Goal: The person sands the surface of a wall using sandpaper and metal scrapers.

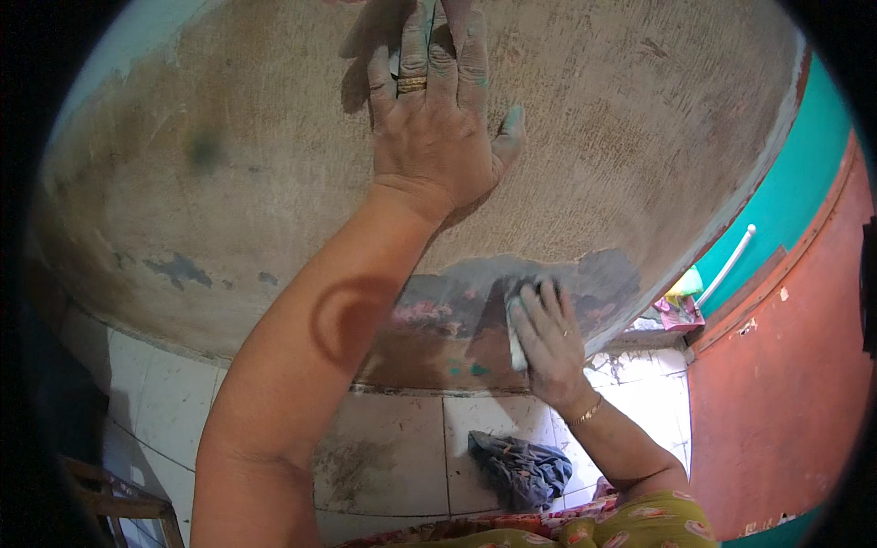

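Note:
A brown, worn wall (603,157) with rough plaster rises before me. My left hand (438,123), dusty and wearing a gold ring, presses flat on its upper part with fingers spread; something thin and pale shows between the fingers, too hidden to name. Lower and to the right, my right hand (551,342) holds a whitish pad or folded sheet (516,335) against the wall, over the edge of a bare grey patch (479,274). Its fingertips are blurred. Pinkish and green specks mark the wall near it.
White floor tiles (384,452) meet the wall's base. A crumpled dark cloth (524,469) lies on them. At the right stand an orange-red door or panel (781,397), a teal wall (788,198) and a pink container (678,315). A wooden frame (130,507) is at lower left.

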A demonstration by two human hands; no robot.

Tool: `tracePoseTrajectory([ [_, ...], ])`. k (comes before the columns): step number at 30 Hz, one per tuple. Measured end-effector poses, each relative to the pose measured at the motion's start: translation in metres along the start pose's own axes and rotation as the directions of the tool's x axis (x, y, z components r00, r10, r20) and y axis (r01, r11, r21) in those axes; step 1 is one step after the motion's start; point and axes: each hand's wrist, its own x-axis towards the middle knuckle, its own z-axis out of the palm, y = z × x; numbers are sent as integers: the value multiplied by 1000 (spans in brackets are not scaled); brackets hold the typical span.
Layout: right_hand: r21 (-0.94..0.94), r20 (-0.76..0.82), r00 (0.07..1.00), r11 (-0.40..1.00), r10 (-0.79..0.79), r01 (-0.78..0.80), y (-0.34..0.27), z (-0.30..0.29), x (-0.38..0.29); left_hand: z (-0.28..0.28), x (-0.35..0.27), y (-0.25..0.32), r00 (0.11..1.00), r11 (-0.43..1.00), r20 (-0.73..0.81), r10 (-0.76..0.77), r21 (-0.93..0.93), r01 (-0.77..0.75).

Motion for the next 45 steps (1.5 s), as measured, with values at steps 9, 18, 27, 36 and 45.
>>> tracePoseTrajectory([
  [9, -32, -14, 999, 999, 40, -40, 6, 8, 0, -20, 7, 11, 989, 997, 126, -71, 42, 67],
  [18, -9, -15, 1000, 1000, -5, 5, 12, 0, -1, 2, -2, 2, 1000, 1000, 3, -11, -25, 11],
  [27, -33, 28, 993, 993, 114, -113, 6, -2, -15, -5, -1, 3, 998, 1000, 62, -21, -3, 21],
  [36, -49, 20, 993, 992, 115, -114, 15, 0, -22, -21, 9, 11, 994, 997, 96, -57, 64, 51],
  [45, -29, -74, 990, 992, 121, -123, 15, -5, -15, 5, -3, 0, 1000, 1000, -26, 6, 13, -6],
])
